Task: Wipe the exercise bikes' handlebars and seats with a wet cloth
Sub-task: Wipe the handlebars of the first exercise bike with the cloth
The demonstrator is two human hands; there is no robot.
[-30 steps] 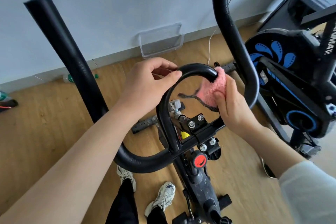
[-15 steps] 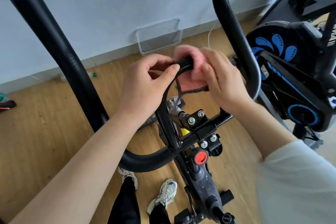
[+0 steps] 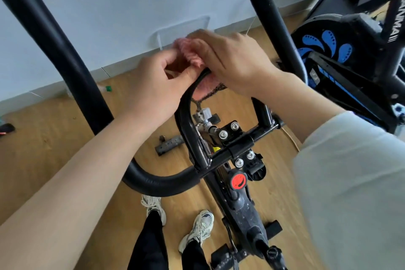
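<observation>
A black exercise bike's handlebars spread in front of me, with a small inner loop bar at the centre. A fluffy pink cloth is draped over the top of that loop. My right hand presses the cloth onto the loop's top from the right. My left hand pinches the loop's top left, its thumb and fingers touching the cloth's edge. The bike's seat is out of view.
A second bike with a blue-patterned flywheel cover stands at the right. A clear plastic tray leans against the white wall. A small bottle lies on the wooden floor. My feet in white sneakers stand beside the bike frame.
My right hand has slid the pink cloth from the loop's right side up over its top, meeting my left hand. The view has shifted slightly closer.
</observation>
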